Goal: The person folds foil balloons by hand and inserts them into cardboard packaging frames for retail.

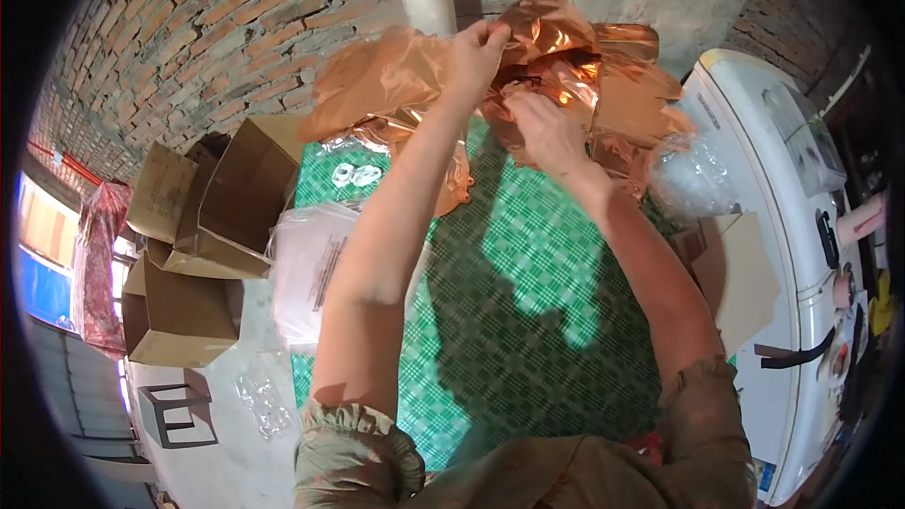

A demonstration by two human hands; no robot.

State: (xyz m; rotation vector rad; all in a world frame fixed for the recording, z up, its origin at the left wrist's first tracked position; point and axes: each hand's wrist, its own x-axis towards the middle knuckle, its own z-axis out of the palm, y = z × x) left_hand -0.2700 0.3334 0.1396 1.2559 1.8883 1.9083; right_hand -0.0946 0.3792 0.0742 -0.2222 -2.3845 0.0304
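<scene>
Shiny copper-coloured foil sheets point(377, 85) lie in a crumpled heap at the far end of a table with a green checked cover point(537, 254). My left hand point(479, 52) is raised over the middle of the heap, its fingertips pinched on an edge of the foil. Lower and to the right, my right hand point(542, 123) reaches into the foil with its fingers bent; their tips are partly hidden there, and what they hold, if anything, cannot be made out. Two small white rings point(354, 174) lie on the cover left of my left forearm.
Left of the table stand open cardboard boxes point(179, 311). A clear plastic packet point(306, 273) lies at the table's left edge. Clear plastic wrap point(693, 174) and a cardboard piece point(735, 273) are at the right, beside a white fridge point(778, 160). A brick wall rises behind.
</scene>
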